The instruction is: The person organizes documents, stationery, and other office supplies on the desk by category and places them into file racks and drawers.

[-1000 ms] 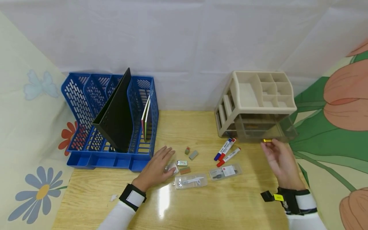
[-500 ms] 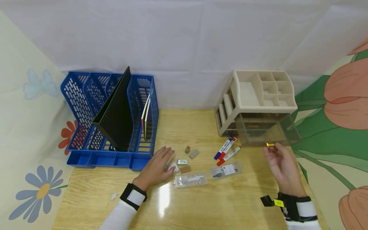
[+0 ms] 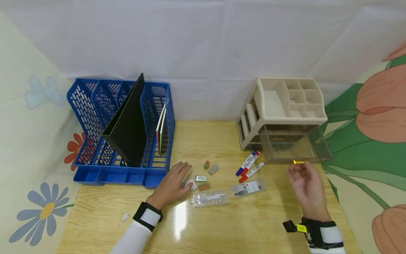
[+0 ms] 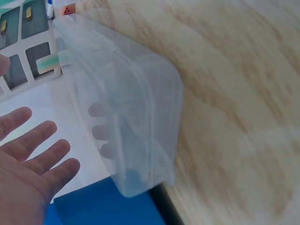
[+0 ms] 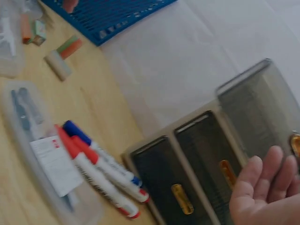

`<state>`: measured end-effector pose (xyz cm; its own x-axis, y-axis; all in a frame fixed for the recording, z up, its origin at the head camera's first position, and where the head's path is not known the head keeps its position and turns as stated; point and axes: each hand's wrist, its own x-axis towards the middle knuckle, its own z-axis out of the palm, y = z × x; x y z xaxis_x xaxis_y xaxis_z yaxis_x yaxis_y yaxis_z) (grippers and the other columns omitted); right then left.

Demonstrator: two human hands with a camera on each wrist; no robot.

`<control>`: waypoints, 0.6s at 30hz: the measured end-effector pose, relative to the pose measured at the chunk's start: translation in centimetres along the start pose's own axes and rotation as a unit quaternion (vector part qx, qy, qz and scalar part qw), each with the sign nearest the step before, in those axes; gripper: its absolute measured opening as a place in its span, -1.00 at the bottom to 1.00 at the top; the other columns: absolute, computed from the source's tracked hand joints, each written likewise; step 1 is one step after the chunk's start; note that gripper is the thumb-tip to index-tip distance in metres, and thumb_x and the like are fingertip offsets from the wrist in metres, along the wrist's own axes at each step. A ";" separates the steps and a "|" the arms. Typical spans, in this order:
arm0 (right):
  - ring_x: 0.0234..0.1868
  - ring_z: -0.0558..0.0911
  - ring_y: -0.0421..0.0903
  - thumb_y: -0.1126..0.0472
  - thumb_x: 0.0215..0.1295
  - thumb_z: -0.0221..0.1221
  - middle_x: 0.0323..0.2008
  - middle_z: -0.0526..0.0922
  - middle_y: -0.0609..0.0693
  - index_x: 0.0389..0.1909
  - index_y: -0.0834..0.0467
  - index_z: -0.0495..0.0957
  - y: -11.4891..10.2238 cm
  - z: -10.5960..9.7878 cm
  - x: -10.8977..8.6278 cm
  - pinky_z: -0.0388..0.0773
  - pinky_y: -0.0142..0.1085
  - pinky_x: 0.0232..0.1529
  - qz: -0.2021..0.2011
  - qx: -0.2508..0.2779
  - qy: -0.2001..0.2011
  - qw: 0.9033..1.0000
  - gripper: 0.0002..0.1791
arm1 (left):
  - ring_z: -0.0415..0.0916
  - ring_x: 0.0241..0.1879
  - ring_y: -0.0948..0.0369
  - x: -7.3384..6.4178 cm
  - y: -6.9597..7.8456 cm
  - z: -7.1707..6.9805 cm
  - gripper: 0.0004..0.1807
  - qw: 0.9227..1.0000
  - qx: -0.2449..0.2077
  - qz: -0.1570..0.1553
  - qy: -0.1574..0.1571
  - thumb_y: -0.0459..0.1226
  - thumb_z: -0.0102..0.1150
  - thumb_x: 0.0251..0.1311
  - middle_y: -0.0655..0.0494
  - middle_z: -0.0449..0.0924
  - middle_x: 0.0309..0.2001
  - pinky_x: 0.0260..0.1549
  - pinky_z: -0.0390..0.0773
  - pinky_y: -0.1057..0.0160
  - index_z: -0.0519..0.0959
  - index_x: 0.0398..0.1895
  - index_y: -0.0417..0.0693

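Note:
My right hand (image 3: 307,187) is at the front of a clear grey drawer (image 3: 288,150), which stands pulled out of a beige desk organizer (image 3: 276,102). Its fingertips are right by the gold drawer handle (image 3: 299,162), loosely bent; in the right wrist view they lie beside that handle (image 5: 296,143) rather than hooked round it. Flat on the table at the left, with fingers spread, rests my left hand (image 3: 171,185). Its thumb side lies against a small clear plastic case (image 3: 189,185). The left wrist view shows a translucent case (image 4: 136,103) beside the outstretched fingers (image 4: 58,176).
Several small erasers, among them a grey one (image 3: 213,169), lie mid-table. Two clear compass cases (image 3: 210,199) are in front, and red and blue markers (image 3: 252,171) lie left of the drawer. A blue file rack (image 3: 95,141) holds a black folder (image 3: 130,130) and thin booklets.
The drawer has come further out toward me, with my right hand at its handle. Since then the right hand's fingers have loosened and drawn slightly back. The left hand has stayed put.

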<state>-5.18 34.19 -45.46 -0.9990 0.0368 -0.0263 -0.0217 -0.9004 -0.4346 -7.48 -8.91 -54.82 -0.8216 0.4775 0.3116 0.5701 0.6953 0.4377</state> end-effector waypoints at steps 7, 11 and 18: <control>-0.21 0.65 0.13 0.25 0.60 -0.32 -0.28 0.66 0.27 -0.18 0.44 0.50 3.8 -2.0 -0.5 0.68 -0.12 -0.12 0.003 -0.086 0.003 0.996 -0.55 | 0.34 0.27 -0.13 0.2 -0.1 0.5 -0.38 1.000 -0.006 -0.013 -0.002 -0.06 0.19 0.17 -0.23 0.46 0.25 0.25 0.39 -0.11 0.44 0.24 -0.21; -0.23 0.67 -0.02 0.30 0.57 -0.24 -0.27 0.68 0.13 -0.14 0.37 0.55 5.8 -2.2 -0.3 0.70 -0.29 -0.17 0.036 -0.231 0.002 0.972 -0.63 | 0.36 0.26 -0.11 0.6 0.2 0.9 -0.44 1.000 -0.016 -0.015 -0.002 -0.10 0.17 0.20 -0.25 0.46 0.25 0.24 0.42 -0.08 0.45 0.22 -0.21; -0.17 0.68 -0.12 0.20 0.48 0.00 -0.17 0.71 0.01 0.07 0.44 0.48 9.2 -1.6 1.2 0.67 -0.44 -0.18 0.090 -0.545 -0.021 0.833 -0.63 | 0.36 0.26 -0.09 1.2 0.5 1.1 -0.46 1.000 -0.006 -0.017 0.004 -0.13 0.16 0.23 -0.23 0.47 0.24 0.26 0.40 -0.06 0.45 0.23 -0.21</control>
<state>-6.57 26.60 -50.90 -0.9833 -0.0913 -0.1574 0.1542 0.0407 -0.9872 -8.20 -7.39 -55.13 -0.8408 0.4483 0.3035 0.5413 0.7050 0.4583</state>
